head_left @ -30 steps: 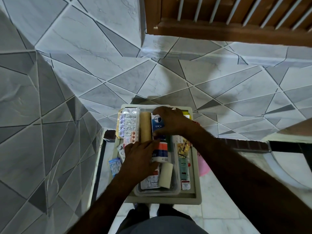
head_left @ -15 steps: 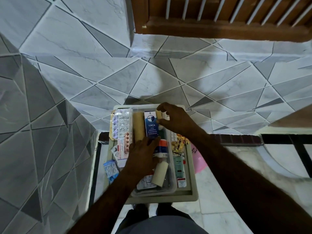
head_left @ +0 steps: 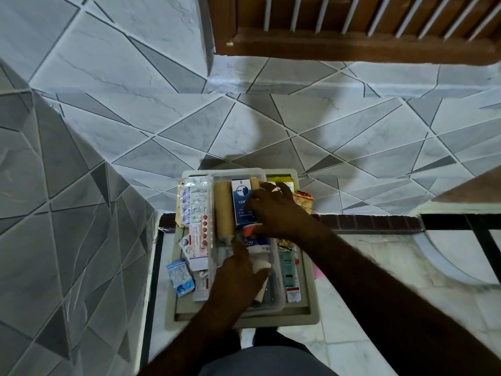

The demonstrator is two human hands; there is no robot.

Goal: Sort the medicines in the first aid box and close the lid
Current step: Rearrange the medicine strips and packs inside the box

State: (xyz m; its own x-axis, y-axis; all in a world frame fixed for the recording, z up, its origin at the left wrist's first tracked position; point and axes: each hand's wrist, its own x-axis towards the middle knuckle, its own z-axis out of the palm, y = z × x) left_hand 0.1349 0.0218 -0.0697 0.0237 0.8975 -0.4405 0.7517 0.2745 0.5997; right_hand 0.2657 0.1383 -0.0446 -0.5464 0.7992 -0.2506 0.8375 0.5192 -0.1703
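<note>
The right hand (head_left: 276,210) has slid down flat onto the blue-and-white carton (head_left: 240,202), grasping nothing. The left hand (head_left: 238,278) now pinches a small cream bandage roll (head_left: 261,267), so sorting continues.

The right hand (head_left: 276,210) covers the right side of the blue and white box (head_left: 241,202) in the first aid box (head_left: 309,313), so the printed name reads only in part. The left hand (head_left: 238,278) hides most of the white roll (head_left: 261,264) at the near end of the first aid box. Whether either hand grips anything cannot be determined. Print on the pill strips (head_left: 193,199) along the left wall of the first aid box is too small to read. Both forearms are cut off by the lower picture edge.
</note>
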